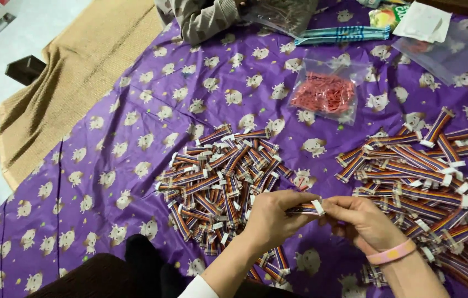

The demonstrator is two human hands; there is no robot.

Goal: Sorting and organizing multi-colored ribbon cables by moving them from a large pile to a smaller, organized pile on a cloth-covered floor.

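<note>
My left hand and my right hand meet over the purple cloth, both pinching one short rainbow ribbon cable with a white connector at its right end. A pink band sits on my right wrist. A heap of the same cables lies just beyond my left hand. A second heap spreads to the right of my right hand.
A clear bag of small red parts lies further back. More clear bags and a blue-striped packet are at the far edge, by another person's sleeve. A tan blanket borders the purple patterned cloth on the left.
</note>
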